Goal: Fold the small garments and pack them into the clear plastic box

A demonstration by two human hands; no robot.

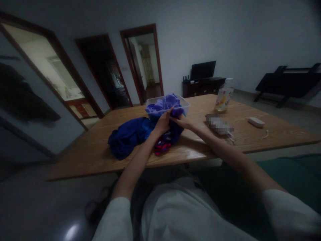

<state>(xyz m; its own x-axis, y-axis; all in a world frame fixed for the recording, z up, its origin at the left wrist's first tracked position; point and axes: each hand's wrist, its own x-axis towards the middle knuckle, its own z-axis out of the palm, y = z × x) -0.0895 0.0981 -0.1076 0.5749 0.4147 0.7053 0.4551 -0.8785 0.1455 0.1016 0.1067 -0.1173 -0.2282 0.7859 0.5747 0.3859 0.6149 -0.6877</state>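
Both of my hands meet at the front of a clear plastic bin (186,106) on the wooden table. My left hand (163,123) and my right hand (183,121) are closed on a dark purple garment (177,130), which hangs down in front of the bin. Light purple cloth (164,103) is heaped in the bin and rises above its rim. Left of my hands lies a crumpled dark blue garment (127,135), with brighter blue cloth beside it. A red and pink patterned cloth (162,147) shows below my hands near the table's front edge.
The wooden table (87,152) carries a clear bottle (223,98) at the back right. A blurred-out item (218,124) with a white cord, a white case (255,122) and a short white cable (264,134) lie to the right. A green seat (288,170) is beside me.
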